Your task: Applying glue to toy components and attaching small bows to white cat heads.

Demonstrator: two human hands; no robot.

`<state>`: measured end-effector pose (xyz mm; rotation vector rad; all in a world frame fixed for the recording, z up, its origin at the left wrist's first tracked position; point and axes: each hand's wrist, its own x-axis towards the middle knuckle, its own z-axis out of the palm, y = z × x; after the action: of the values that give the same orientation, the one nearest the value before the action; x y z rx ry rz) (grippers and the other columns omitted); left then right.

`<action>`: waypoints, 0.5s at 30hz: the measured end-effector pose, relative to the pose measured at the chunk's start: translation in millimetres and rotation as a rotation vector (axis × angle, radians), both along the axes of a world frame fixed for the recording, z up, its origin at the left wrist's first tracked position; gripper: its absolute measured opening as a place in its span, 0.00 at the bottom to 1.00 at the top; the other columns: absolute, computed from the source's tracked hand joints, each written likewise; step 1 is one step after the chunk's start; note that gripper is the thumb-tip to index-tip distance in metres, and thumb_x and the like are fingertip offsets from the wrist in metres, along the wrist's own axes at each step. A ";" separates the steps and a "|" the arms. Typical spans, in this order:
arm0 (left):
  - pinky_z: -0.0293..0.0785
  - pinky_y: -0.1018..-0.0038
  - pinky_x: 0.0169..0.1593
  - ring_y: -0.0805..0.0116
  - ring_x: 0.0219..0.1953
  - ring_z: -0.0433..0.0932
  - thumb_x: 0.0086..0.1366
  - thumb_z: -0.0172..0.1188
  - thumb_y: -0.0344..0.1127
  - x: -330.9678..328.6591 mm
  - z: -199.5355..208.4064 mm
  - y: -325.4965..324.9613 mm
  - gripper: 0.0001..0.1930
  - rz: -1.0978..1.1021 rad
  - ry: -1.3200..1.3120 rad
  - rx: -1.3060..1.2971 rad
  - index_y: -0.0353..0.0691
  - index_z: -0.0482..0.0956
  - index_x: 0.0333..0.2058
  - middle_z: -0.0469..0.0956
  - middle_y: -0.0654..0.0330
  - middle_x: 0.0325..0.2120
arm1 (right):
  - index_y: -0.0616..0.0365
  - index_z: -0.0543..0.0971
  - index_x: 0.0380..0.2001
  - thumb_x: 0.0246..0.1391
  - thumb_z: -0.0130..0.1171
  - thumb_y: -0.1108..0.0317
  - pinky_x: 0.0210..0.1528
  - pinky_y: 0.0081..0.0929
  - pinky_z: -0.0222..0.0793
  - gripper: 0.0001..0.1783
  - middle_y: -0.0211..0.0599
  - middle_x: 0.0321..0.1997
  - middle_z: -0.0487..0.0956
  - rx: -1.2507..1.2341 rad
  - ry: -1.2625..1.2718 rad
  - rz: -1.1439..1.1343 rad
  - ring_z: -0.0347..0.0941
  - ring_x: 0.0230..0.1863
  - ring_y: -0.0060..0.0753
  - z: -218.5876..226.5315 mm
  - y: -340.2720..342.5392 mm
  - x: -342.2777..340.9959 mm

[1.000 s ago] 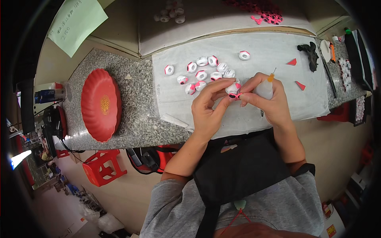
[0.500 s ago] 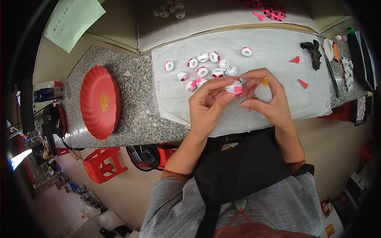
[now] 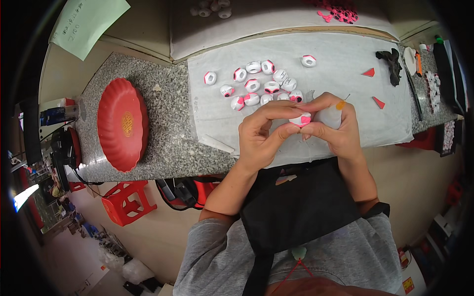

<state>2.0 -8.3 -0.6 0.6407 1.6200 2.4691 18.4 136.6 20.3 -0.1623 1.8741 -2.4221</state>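
My left hand (image 3: 258, 134) pinches a small white ball-shaped piece (image 3: 299, 120) with pink patches between thumb and fingers. My right hand (image 3: 347, 134) keeps a whitish squeeze bottle (image 3: 330, 118) with an orange needle tip (image 3: 340, 104) against its palm, while its thumb and forefinger also touch the piece. The needle points up and to the right. Beyond my hands, several similar white pieces (image 3: 252, 85) with pink and black patches lie loosely grouped on the white sheet (image 3: 345, 54). The nearest ones are partly hidden by my left fingers.
On the speckled counter (image 3: 170, 118) at left stands a red fluted dish (image 3: 111, 133). Two red triangular scraps (image 3: 378, 102) and a crumpled black item (image 3: 390, 65) lie on the sheet's right side. Small pink parts (image 3: 338, 14) sit on the back shelf. A red stool (image 3: 126, 203) stands below left.
My hands have drawn closer, and the right thumb and forefinger now touch the piece, which has turned and moved slightly lower right. The bottle has tilted, so its needle shows.
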 end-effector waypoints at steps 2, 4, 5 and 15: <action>0.63 0.73 0.44 0.66 0.41 0.67 0.48 0.53 0.21 -1.3 -1.2 -0.9 0.10 -0.020 0.005 -0.005 0.31 0.70 0.32 0.71 0.54 0.32 | 0.68 0.70 0.29 0.34 0.57 0.79 0.20 0.17 0.64 0.13 0.39 0.25 0.71 -0.028 -0.027 -0.010 0.68 0.20 0.24 -0.4 -0.4 1.0; 0.63 0.73 0.44 0.66 0.41 0.67 0.49 0.52 0.22 -1.1 0.0 -0.8 0.10 -0.039 0.010 -0.011 0.30 0.69 0.33 0.70 0.54 0.33 | 0.67 0.69 0.30 0.34 0.56 0.78 0.20 0.17 0.64 0.14 0.39 0.25 0.71 -0.045 -0.046 -0.009 0.68 0.21 0.24 -4.3 1.4 0.4; 0.63 0.73 0.44 0.67 0.41 0.67 0.49 0.52 0.22 -0.2 3.0 0.1 0.11 -0.069 -0.094 0.022 0.30 0.69 0.35 0.70 0.54 0.34 | 0.67 0.69 0.31 0.35 0.56 0.78 0.20 0.17 0.64 0.14 0.39 0.26 0.71 -0.064 -0.065 -0.007 0.68 0.21 0.24 -5.5 2.0 0.0; 0.61 0.74 0.46 0.69 0.41 0.67 0.50 0.50 0.20 1.3 -1.3 -0.4 0.13 -0.051 -0.071 0.000 0.30 0.67 0.38 0.68 0.55 0.36 | 0.67 0.69 0.32 0.36 0.52 0.78 0.21 0.16 0.65 0.13 0.38 0.24 0.71 -0.081 -0.061 -0.018 0.68 0.19 0.23 -1.6 -1.6 2.1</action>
<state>3.3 -8.7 -1.9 0.5804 1.5579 2.4270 20.4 135.0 18.7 -0.0758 1.7616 -2.4868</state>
